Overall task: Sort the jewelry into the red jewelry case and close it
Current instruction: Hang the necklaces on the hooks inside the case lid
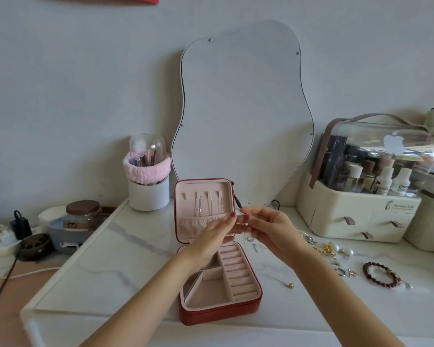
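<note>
place: a home dressing corner, a vanity in a bedroom-like room
table: white marble-look top set against a plain pale wall
mirror: wavy-edged, frameless, leaning on the wall behind the table
cosmetics organizer: cream box with small drawers and a clear domed lid, bottles and tubes inside
brush holder: white cup of makeup brushes with a pink headband around it
jewelry: a red jewelry case open, a beaded bracelet and small pieces loose beside it
</note>
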